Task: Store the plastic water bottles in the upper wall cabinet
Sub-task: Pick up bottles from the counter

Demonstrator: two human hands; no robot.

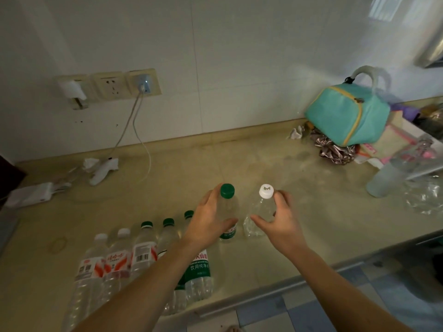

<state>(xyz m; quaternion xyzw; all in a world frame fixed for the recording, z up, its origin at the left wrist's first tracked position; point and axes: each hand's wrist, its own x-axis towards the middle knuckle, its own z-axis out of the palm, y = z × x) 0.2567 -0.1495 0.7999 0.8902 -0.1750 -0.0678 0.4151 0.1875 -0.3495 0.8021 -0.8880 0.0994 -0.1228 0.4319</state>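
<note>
Two clear plastic bottles stand upright on the beige counter (263,164). My left hand (206,221) grips the green-capped bottle (227,207) around its upper body. My right hand (280,221) curls around the white-capped bottle (260,212), thumb in front and fingers behind. Several more water bottles (143,255) lie side by side at the front left of the counter, some with green caps, some with white caps and red labels; my left forearm crosses over them. The upper wall cabinet is out of view.
A teal bag (347,113) sits on clutter at the back right. A translucent cup (381,180) and crumpled plastic (426,195) stand at the right. Wall sockets (110,86) with a charger cable (143,149) and white tissue (100,168) lie at the back left.
</note>
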